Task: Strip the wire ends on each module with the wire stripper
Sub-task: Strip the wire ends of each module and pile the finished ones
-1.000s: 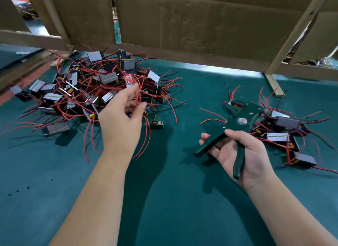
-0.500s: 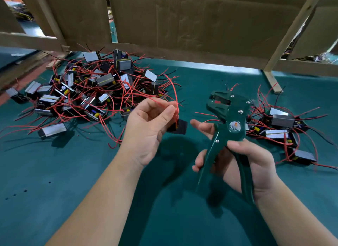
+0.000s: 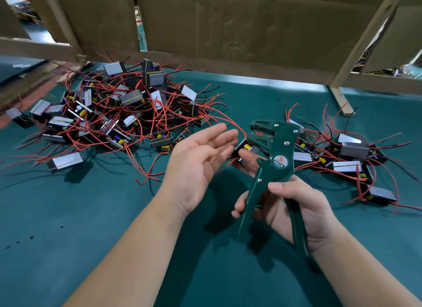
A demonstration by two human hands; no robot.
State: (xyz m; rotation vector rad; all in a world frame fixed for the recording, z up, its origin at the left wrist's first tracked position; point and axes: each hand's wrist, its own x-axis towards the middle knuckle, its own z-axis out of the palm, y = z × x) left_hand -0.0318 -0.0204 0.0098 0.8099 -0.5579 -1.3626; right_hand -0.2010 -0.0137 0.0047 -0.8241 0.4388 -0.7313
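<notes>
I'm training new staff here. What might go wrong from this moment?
The small black module looks barely held between the open left hand and a finger of the right hand; it may drop. The red wire at the green wire stripper arcs toward the tangled pile; pulling might snag others.

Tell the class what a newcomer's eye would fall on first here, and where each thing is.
The green wire stripper stands out, held upright in the right hand at centre right, above the teal table. Next comes the big tangle of small modules with red wires at rear left, with a smaller heap at far right. The left hand lies open, palm up, beside the stripper's head.
</notes>
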